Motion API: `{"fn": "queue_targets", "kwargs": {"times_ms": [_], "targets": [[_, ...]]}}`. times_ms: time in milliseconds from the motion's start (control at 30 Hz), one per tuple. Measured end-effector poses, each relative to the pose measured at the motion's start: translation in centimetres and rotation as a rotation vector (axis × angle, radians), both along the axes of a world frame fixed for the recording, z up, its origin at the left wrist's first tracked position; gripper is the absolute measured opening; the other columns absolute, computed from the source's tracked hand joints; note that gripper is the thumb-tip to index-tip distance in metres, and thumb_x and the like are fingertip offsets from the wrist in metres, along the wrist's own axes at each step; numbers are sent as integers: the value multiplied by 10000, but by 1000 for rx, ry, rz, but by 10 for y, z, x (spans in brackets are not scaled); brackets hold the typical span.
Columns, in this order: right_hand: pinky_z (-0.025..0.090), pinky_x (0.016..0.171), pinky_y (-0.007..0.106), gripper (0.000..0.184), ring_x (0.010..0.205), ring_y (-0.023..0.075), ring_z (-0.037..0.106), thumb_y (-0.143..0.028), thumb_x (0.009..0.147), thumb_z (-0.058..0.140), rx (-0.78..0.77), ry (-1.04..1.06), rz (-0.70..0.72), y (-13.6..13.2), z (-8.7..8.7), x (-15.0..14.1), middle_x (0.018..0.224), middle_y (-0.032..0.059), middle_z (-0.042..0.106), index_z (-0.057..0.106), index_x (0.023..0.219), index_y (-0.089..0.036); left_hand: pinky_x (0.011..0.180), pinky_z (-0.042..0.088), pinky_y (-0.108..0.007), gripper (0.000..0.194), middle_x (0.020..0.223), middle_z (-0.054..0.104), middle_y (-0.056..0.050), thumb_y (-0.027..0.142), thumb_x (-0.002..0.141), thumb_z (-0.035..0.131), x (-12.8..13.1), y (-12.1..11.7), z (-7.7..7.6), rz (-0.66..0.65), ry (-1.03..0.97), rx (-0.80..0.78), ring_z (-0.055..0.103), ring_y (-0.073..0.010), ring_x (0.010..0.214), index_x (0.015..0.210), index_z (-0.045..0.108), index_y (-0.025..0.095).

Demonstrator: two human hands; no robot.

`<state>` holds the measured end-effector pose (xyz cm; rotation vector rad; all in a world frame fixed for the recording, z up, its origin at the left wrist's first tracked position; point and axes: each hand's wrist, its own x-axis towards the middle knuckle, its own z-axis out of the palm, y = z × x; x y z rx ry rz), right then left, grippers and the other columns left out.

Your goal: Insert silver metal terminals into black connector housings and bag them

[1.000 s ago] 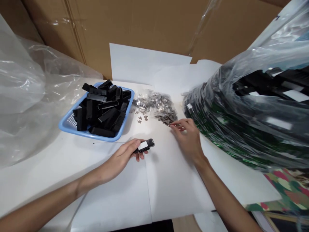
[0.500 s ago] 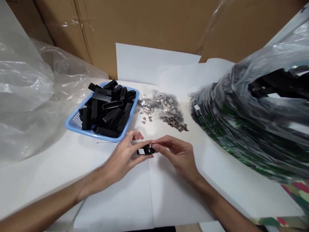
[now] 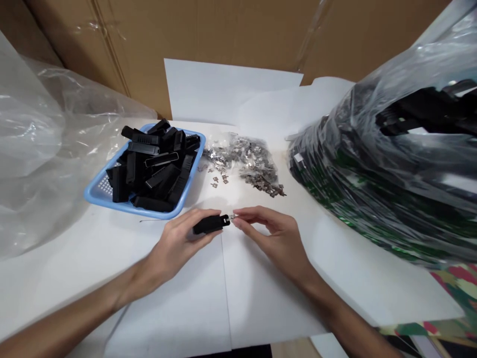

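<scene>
Reaching in from the near edge: two bare forearms, over white paper (image 3: 268,303) spread on the white worktop (image 3: 40,283). Patterned cloth (image 3: 456,283) at the near right, red, green and cream.

Left hand (image 3: 173,243): fingers clamped on a black case (image 3: 208,224), one along the far side, another along the near side. Case held above the paper, roughly midway between the two wrists, its narrow end pointing right.

Right hand (image 3: 278,233): fingertips together on a small metal piece (image 3: 231,217), right at that narrow end. Whether the piece is seated in the case, cannot tell; too small.

Beyond the left hand, a blue basket (image 3: 164,215), heaped with black cases (image 3: 162,174) lying at mixed angles, some above the rim. Thin wire (image 3: 152,220) by its near side.

Right of the basket, a few loose pieces (image 3: 225,179) flat on the worktop. Just behind and to the right, a pile (image 3: 257,154) of similar metal pieces, partly in clear plastic.

Far right, a big clear bag (image 3: 354,199), black and green contents. Left, crumpled sheeting (image 3: 30,139). At the back, a propped white sheet (image 3: 223,94) against cardboard (image 3: 223,30).
</scene>
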<state>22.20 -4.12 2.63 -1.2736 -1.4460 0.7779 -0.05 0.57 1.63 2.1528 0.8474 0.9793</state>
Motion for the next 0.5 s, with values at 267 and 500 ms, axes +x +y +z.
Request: {"fn": "queue_targets", "kwargs": {"times_ms": [267, 500], "targets": [[626, 733, 340, 161, 814, 195, 743, -140, 963, 677, 288, -292, 7, -7, 4, -8, 901, 26, 779, 764, 1038, -252, 913, 623, -305, 377, 1159, 775, -63, 175, 978, 691, -3, -1, -5, -59, 37, 102, 757, -201, 1029, 1342, 648, 263], [639, 765, 331, 265, 892, 190, 732, -78, 980, 642, 398, -329, 61, -6, 1, -5, 971, 57, 739, 750, 1144, -256, 933, 623, -297, 369, 1181, 773, -72, 127, 946, 728, -1, -1, -3, -63, -22, 160, 756, -188, 1050, 1291, 642, 226]]}}
